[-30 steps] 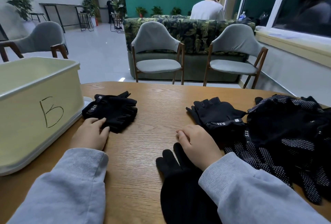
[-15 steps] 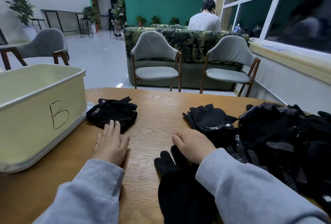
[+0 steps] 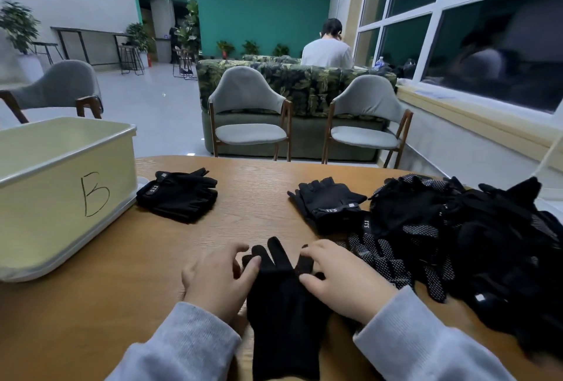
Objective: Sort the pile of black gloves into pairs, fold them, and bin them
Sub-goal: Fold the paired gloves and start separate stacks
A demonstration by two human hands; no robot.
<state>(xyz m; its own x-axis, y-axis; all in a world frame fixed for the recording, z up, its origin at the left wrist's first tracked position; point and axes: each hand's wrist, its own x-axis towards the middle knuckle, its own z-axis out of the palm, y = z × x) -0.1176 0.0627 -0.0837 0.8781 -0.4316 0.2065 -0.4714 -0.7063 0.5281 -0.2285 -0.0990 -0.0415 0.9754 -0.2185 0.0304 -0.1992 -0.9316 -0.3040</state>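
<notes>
A plain black full-finger glove lies flat on the wooden table in front of me, fingers pointing away. My left hand rests on its left edge, fingertips touching its fingers. My right hand presses on its right side, fingers curled over the glove's edge. A folded fingerless pair lies beside the cream bin marked "B". Another fingerless glove pair sits mid-table, at the edge of the heaped pile of black gloves on the right.
The bin stands at the table's left edge on its lid. Two grey chairs and a sofa stand beyond the table's far edge. A person sits with their back turned behind the sofa. Windows run along the right.
My left hand has moved from near the folded pair by the bin to the plain glove in front of me. My right hand stays on that glove. The camera has tilted.
</notes>
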